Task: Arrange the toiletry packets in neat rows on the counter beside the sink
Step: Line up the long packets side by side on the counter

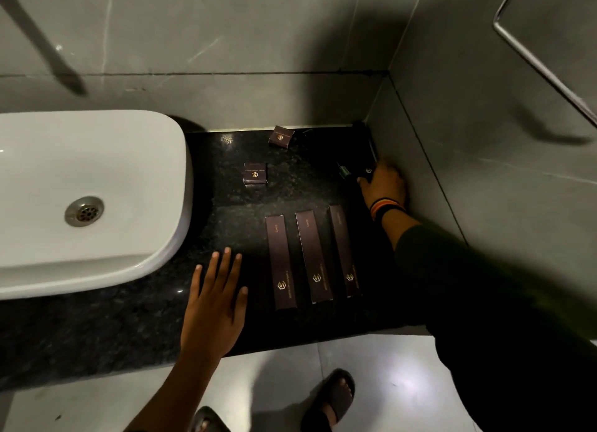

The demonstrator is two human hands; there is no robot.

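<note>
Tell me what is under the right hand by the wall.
The right hand covers a dark packet on the black counter; only a corner bearing a gold logo shows. Its shape and length are hidden by fingers and shadow.

You have one wide-angle view, worn on your head, looking steeply down and forward at the dark worktop [245,237] from close above. It faces the wall corner, with the sink [97,179] at the left edge and the floor [371,367] and your sandalled feet along the bottom.
</note>
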